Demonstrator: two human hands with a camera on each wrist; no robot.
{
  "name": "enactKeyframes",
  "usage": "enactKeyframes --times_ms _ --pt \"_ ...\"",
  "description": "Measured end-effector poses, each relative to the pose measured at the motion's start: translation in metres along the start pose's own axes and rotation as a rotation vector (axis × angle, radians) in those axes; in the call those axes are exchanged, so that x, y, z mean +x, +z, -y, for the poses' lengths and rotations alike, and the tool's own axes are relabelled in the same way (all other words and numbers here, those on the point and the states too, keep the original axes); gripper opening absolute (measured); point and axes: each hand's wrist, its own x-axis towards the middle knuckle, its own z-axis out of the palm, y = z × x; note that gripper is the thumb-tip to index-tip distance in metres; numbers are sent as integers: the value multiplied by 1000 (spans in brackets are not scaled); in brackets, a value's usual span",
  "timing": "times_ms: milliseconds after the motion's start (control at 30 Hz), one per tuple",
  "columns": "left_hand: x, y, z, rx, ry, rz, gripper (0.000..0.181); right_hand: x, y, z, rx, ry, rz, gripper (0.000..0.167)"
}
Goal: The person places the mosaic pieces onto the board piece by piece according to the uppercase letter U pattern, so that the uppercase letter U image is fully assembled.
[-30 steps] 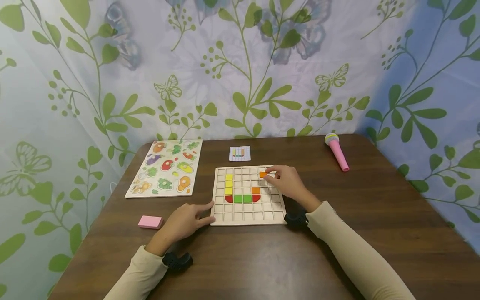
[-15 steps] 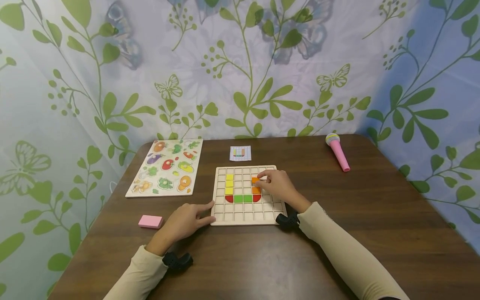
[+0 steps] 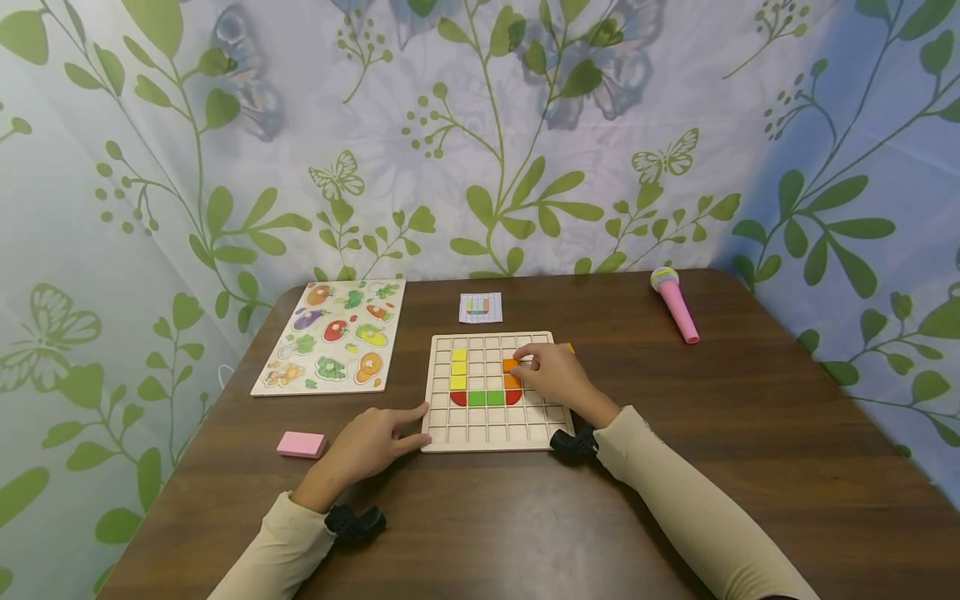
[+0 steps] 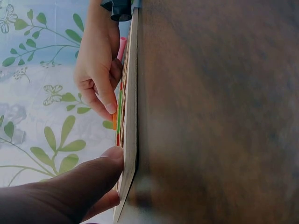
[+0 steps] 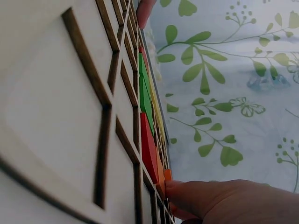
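A pale wooden grid board (image 3: pixel 480 434) lies on the table, with a U of coloured tiles in its cells. Yellow tiles (image 3: pixel 458 369) form the left side, green tiles (image 3: pixel 486 398) the bottom, and red rounded tiles (image 3: pixel 513 397) the corners. My right hand (image 3: pixel 557 375) pinches an orange square tile (image 3: pixel 510 365) between thumb and finger, just above another orange tile (image 3: pixel 512 382) on the right side. At the board's left edge, my left hand (image 3: pixel 366 446) rests its thumb and extended finger against the wood. More orange (image 3: pixel 570 347) peeks out behind my right hand.
A patterned card (image 3: pixel 480 307) lies behind the board. To the left are a vegetable puzzle board (image 3: pixel 352 367) and a pink block (image 3: pixel 302 444). A pink toy microphone (image 3: pixel 677 308) lies at the back right, near the patterned curtain (image 3: pixel 420 167).
My right hand has carried the orange tile left and slightly down to the cell above the other orange tile. My left hand stays at the board's edge.
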Motion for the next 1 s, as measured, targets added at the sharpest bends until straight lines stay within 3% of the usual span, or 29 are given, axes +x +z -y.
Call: enactKeyframes --times_ms 533,1000 --pt "0 0 1 -2 -14 10 60 2 -2 -3 49 3 -41 30" --pt "0 0 0 -4 -10 6 59 4 -27 -21 85 73 -94 30"
